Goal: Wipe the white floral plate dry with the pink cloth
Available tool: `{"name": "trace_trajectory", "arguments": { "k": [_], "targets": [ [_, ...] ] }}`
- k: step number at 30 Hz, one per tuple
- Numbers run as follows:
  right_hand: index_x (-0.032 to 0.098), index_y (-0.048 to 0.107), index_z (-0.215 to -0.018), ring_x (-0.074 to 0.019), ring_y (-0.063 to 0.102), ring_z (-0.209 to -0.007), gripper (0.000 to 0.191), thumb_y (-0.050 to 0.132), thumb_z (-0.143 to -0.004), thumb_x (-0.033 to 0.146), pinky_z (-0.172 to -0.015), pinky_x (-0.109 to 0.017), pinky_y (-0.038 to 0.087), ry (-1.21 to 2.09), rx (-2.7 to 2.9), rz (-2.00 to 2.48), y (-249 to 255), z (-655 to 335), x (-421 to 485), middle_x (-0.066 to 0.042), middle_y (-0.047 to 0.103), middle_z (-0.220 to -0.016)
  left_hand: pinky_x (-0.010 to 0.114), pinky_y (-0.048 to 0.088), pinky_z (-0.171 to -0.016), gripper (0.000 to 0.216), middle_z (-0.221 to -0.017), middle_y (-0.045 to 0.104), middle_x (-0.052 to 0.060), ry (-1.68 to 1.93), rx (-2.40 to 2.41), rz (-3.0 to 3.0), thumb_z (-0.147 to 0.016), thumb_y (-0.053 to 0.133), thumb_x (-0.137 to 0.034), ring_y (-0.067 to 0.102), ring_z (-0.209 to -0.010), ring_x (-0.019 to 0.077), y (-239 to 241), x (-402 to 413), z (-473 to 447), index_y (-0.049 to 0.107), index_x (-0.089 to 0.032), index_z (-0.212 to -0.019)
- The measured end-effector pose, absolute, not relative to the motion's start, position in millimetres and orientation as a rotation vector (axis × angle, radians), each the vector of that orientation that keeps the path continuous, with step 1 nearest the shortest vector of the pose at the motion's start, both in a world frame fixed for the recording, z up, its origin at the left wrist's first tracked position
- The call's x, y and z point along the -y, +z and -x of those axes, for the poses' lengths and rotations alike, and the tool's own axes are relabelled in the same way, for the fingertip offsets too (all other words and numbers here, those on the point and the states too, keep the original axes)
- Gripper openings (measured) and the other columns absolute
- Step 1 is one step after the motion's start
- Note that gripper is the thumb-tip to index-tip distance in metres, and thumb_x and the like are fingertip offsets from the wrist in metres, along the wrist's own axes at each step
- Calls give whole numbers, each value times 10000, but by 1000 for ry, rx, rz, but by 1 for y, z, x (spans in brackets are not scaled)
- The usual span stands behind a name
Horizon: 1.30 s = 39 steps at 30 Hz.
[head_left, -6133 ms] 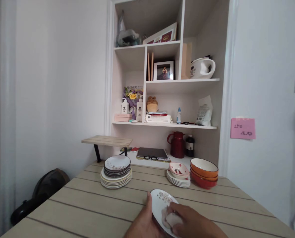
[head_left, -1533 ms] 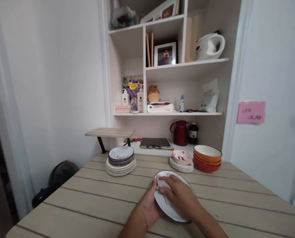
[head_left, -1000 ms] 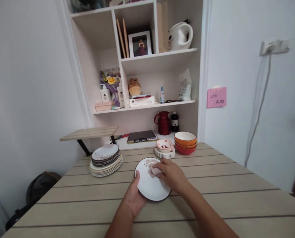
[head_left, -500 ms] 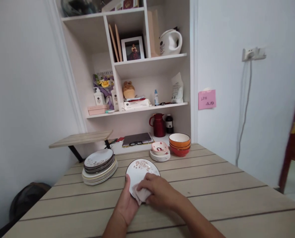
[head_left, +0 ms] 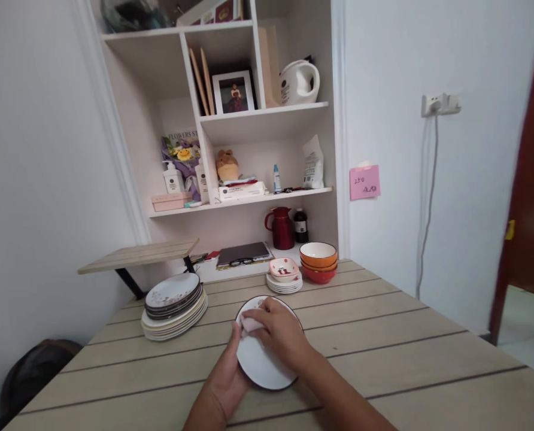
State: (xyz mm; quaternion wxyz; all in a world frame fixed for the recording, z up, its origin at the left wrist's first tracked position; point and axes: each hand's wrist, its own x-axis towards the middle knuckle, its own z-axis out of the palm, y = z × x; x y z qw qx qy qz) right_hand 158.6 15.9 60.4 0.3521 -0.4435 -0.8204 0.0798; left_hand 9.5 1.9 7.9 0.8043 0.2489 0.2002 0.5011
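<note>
A white plate (head_left: 267, 365) with a dark rim and a brown flower pattern is held over the wooden table, its face turned up. My left hand (head_left: 233, 374) grips it by its left edge, thumb on the rim and the other fingers hidden underneath. On the plate's upper left part lies a pale pinkish cloth (head_left: 250, 324), pinched under the fingers of my right hand (head_left: 279, 332). That hand covers part of the flower pattern.
Stacked plates (head_left: 173, 306) stand at the left. Behind the held plate are small saucers (head_left: 285, 286) topped by a patterned bowl (head_left: 284, 269), beside stacked orange and red bowls (head_left: 318, 263). A raised wooden stand (head_left: 139, 254) and a red jug (head_left: 282, 228) are further back.
My right hand has moved the cloth from the plate's lower part up to its upper left. The plate sits slightly further right and lower in the view, which has itself shifted a little.
</note>
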Motion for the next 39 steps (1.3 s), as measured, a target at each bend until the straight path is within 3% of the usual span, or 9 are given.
{"name": "trace_trajectory", "arguments": {
  "k": [6,15,20,26,31,35,39],
  "targets": [
    [407,592,-1269,-247,546,-999,455,569,-849,234,-850,-367,371,3,2040,1391,61,-176,-27,-64,610,-1087,459,319,-1104,590,-1241,654,150,1101,-370,-557,-899,513,-501,556,-1222,303,4,-2,-7,492,-165,-1382],
    [294,566,-1321,-342,502,-1125,444,537,-882,355,-886,-462,380,-136,2247,1414,62,-171,-13,-141,590,-1252,450,289,-1124,555,-1236,658,135,1258,-177,-546,-928,458,-497,518,-1268,277,-4,-13,3,504,-167,-1372],
    [280,520,-1359,-277,543,-1059,439,423,-932,293,-912,-416,405,-7,2414,1190,55,-155,-3,-132,604,-1206,424,372,-1065,528,-1158,703,117,1419,-294,-439,-922,484,-490,620,-1134,262,-4,-17,15,521,-189,-1355],
    [252,604,-1273,-234,597,-964,406,405,-919,239,-844,-336,441,282,2418,1101,49,-145,-7,-119,650,-1057,397,444,-977,548,-1049,729,146,1208,-422,-463,-887,545,-507,674,-991,266,7,-4,2,597,-99,-1249],
    [236,595,-1240,-221,606,-1023,384,439,-891,279,-908,-353,438,565,2137,1003,51,-160,-15,-94,670,-1122,418,421,-1006,565,-1123,709,140,1145,-445,-534,-885,548,-511,647,-1067,277,15,4,-6,555,-139,-1309],
    [224,513,-1211,-191,625,-751,370,471,-850,293,-710,-322,467,632,1986,1131,51,-166,-19,-33,686,-895,439,379,-1054,586,-1189,680,154,1123,-406,-572,-895,545,-477,616,-1135,291,15,5,-6,497,-134,-1366],
    [239,550,-995,-186,606,-735,194,506,-822,316,-677,-308,442,464,1924,1221,50,-174,-25,-14,670,-863,456,326,-1097,636,-1245,648,163,1094,-343,-589,-893,537,-483,576,-1198,300,11,5,-5,436,-129,-1412]
  ]
}}
